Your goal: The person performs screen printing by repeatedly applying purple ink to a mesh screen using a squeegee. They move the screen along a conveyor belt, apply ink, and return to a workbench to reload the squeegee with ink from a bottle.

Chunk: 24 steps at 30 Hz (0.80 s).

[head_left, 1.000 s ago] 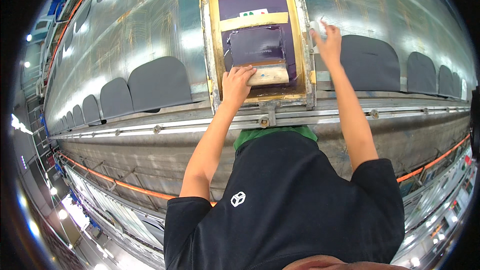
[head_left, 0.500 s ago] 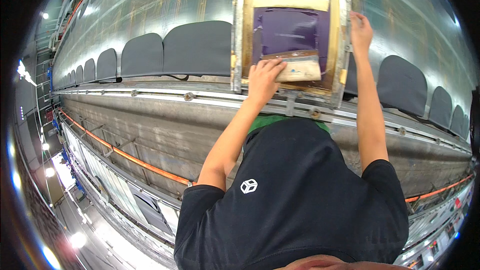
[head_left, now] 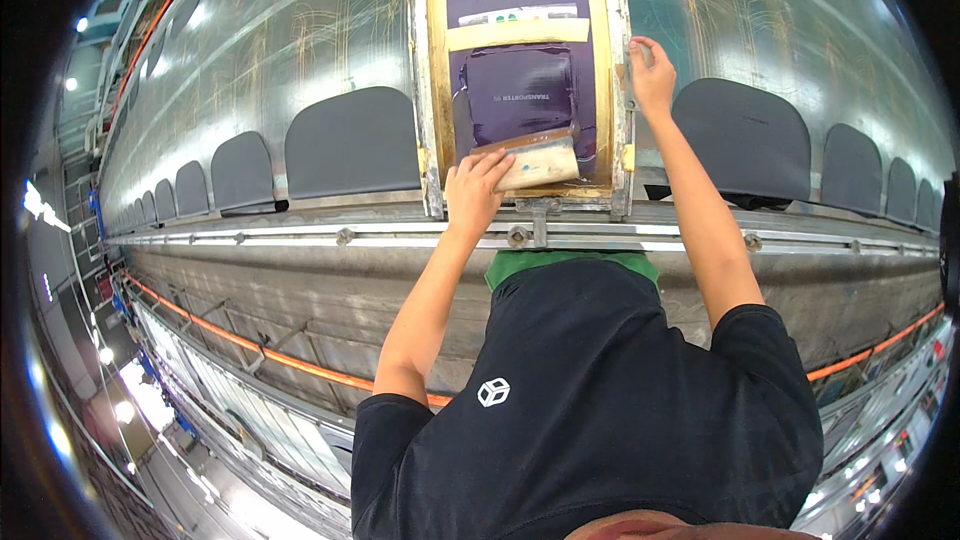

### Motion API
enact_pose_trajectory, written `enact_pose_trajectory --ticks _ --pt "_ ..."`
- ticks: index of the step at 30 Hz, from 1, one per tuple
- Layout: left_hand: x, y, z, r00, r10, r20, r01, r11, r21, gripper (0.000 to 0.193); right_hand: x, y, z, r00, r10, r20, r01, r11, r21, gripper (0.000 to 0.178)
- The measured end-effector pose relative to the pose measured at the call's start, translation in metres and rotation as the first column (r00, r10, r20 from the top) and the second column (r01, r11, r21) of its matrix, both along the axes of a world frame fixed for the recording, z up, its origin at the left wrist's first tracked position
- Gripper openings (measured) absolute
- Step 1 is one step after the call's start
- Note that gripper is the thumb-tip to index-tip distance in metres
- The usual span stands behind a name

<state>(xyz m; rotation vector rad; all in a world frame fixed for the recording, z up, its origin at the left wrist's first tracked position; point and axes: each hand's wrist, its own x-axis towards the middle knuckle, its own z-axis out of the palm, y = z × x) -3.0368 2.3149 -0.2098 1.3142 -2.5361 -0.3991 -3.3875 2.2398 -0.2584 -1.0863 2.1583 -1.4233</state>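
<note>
A screen-printing frame (head_left: 421, 90) with worn metal rails stands in front of me, its mesh holding glossy purple ink (head_left: 520, 90). My left hand (head_left: 475, 190) is closed on the left end of a squeegee (head_left: 540, 165), which has a pale body and a brown upper edge. The squeegee lies slightly tilted across the lower part of the mesh, its right end free. Bent fingers of my right hand (head_left: 652, 80) close at the outer side of the right rail; their exact contact is partly hidden. Yellow tape (head_left: 518, 34) crosses the mesh above the ink.
Dark grey rounded panels (head_left: 352, 145) (head_left: 742, 140) lie in a row on the long shiny table, on both sides of the frame. A metal rail with bolts (head_left: 517, 237) runs along the near table edge. Orange pipes (head_left: 300, 364) pass behind me.
The frame, squeegee and both my hands now appear farther left in the picture; the view has shifted too. My left hand stays on the squeegee. A grey panel shows fully right of the frame.
</note>
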Motion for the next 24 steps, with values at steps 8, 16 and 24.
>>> enact_pose_trajectory --ticks 8,16,24 --pt "0.035 0.022 -0.008 0.986 -0.16 0.037 0.16 0.987 0.006 0.058 0.005 0.0 -0.011 1.0 -0.027 -0.008 0.028 0.993 0.115 0.033" --pt "-0.024 -0.142 0.027 0.998 -0.011 -0.06 0.022 0.981 0.194 0.037 0.033 -0.004 0.097 0.614 0.564 -0.552 -0.351 0.822 0.449 0.054" --pt "-0.029 -0.129 -0.01 0.996 -0.085 0.019 0.086 0.996 -0.026 0.05 0.083 0.024 0.068 0.451 0.713 -0.536 -0.439 0.701 0.563 0.046"
